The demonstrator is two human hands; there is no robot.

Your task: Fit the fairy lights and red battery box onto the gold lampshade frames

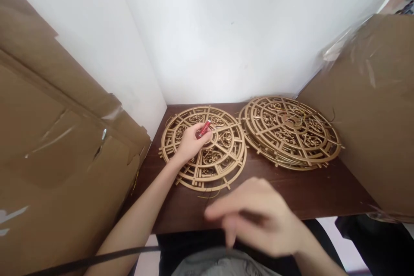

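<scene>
My left hand [193,142] is closed around a red lighter [203,129] with a silvery end. It rests over the middle of a round golden openwork panel [226,160], which lies on other similar panels on the dark brown table. My right hand [258,220], blurred by motion, hovers over the table's front edge with its fingers loosely bent and apart. Nothing shows in it. Between the right hand and the panels, a thin yellow cord [208,197] trails onto the table.
A taller stack of golden round panels [293,123] stands to the right, its rim close to the left pile. Cardboard [61,159] walls the left side, and more cardboard [368,116] the right. Behind the table [278,194] rises a white wall [233,43].
</scene>
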